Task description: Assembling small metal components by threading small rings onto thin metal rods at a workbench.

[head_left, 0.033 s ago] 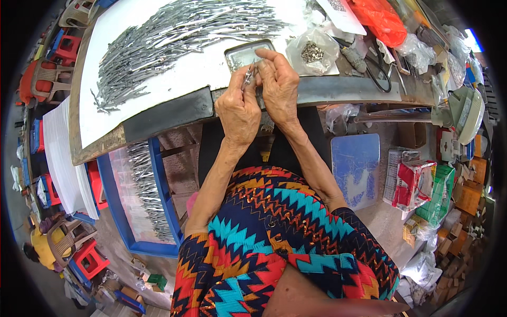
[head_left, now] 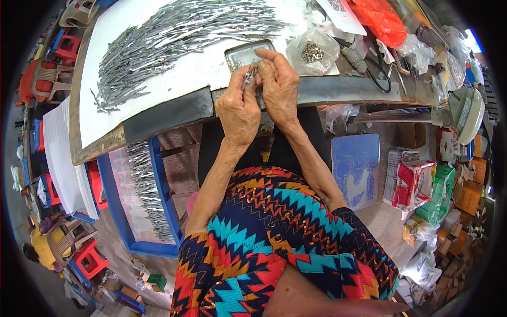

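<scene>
My two hands meet over the near edge of the worktable, in front of a shallow dark-rimmed tray (head_left: 245,54). In my left hand (head_left: 238,113), thumb and fingers pinch a slim silvery metal piece (head_left: 248,77) that points up and away. My right hand (head_left: 281,90) is closed against it, thumb and fingertips together, forefinger bent over toward the tray; what lies between those fingertips is hidden. Beyond the hands, a wide pile of thin grey metal strips (head_left: 174,37) covers the white sheet. A clear plastic bag (head_left: 330,47) of small metal parts sits right of the tray.
A dark pad (head_left: 169,113) lines the table's front edge. Right of the bag lie a grey-handled tool (head_left: 354,59), a black cable and a red bag (head_left: 377,24). Below left stands a blue crate (head_left: 168,190) with more strips; below right, a blue board (head_left: 355,169) and green basket (head_left: 438,195).
</scene>
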Tool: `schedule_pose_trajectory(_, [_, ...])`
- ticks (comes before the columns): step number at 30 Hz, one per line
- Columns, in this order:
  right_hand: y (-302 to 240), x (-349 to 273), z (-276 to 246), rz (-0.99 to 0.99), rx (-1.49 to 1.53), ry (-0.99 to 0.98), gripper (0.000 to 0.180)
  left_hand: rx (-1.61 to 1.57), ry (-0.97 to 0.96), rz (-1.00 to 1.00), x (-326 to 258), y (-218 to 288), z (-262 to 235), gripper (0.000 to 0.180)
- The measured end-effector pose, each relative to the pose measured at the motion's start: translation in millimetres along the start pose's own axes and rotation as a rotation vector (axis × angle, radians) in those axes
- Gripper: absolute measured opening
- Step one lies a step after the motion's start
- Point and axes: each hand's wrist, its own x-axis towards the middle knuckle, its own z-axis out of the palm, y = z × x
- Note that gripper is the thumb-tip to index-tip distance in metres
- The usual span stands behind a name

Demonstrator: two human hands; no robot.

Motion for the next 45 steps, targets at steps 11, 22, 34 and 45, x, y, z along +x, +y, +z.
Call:
schedule_pose_trajectory(11, [3,6,-9,0.038,0.187,-0.079,0.019,-0.484,-0.121,-0.31,11,7,-13,0.019])
schedule_pose_trajectory(22, [9,11,-21,0.202,0.475,-0.155,0.024,-0.304,-0.168,-0.276,8,6,-16,0.018])
schedule_pose_trajectory(34, [7,5,-13,0.111,0.314,-0.061,0.022,-0.106,-0.096,-0.145,5,4,-8,0.018])
schedule_pose_trajectory(45, [8,2,-7,0.099,0.367,-0.018,0.02,-0.011,-0.1,-0.107,4,5,-6,0.019])
